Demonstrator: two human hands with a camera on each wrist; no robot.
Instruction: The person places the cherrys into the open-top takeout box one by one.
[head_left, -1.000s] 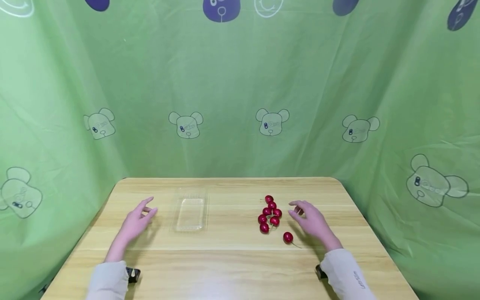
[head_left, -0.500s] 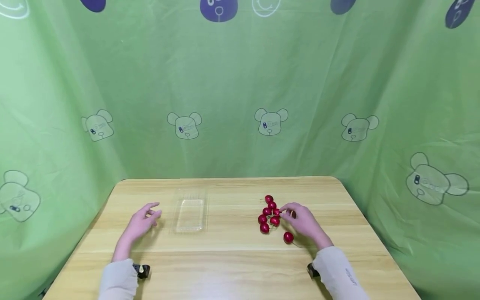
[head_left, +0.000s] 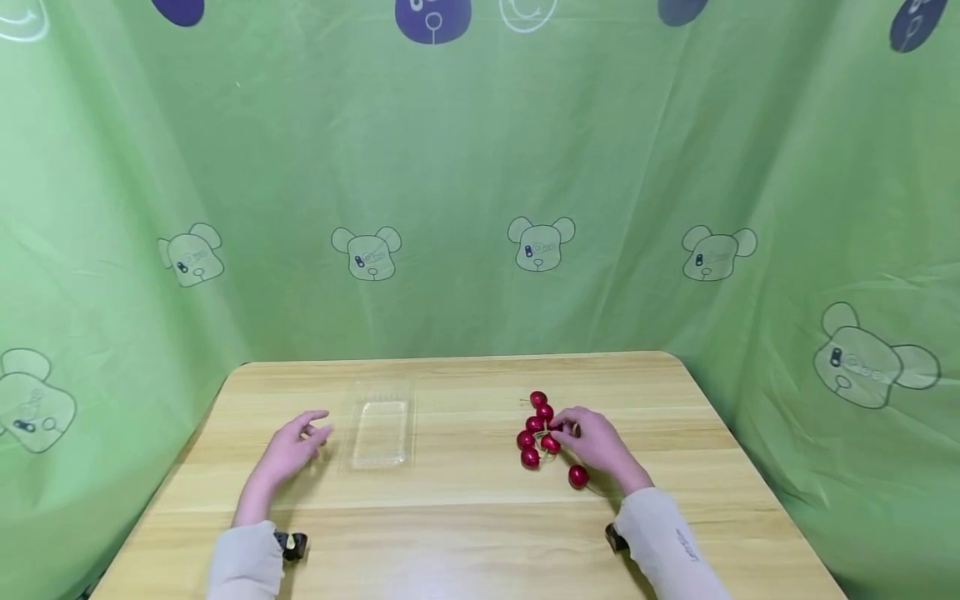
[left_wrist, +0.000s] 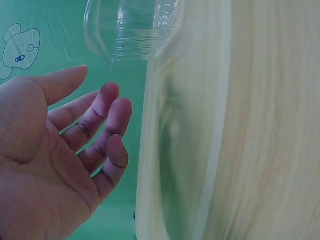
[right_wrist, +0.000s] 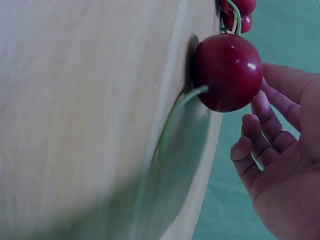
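In the head view my right hand [head_left: 596,437] reaches into the right side of a group of red cherries [head_left: 526,439] with green stems. Its thumb and index finger pinch a cherry, which they mostly cover. In the right wrist view, a single near cherry [right_wrist: 227,72] hides the thumb tip, while the other fingers of the right hand [right_wrist: 285,135] are loosely bent. My left hand [head_left: 291,448] hovers above the table, just left of a clear plastic box [head_left: 381,429]. Seen from the left wrist, this hand [left_wrist: 65,135] holds nothing, its fingers relaxed and spread.
One cherry [head_left: 578,477] lies apart, nearer the front, below the right hand. The wooden table [head_left: 450,542] has rounded far corners. Green curtains [head_left: 450,167] with bear prints stand behind it and along both sides.
My right hand has moved left into the cherries and closed its thumb and index finger around one. My left hand has drifted right, closer to the clear box.
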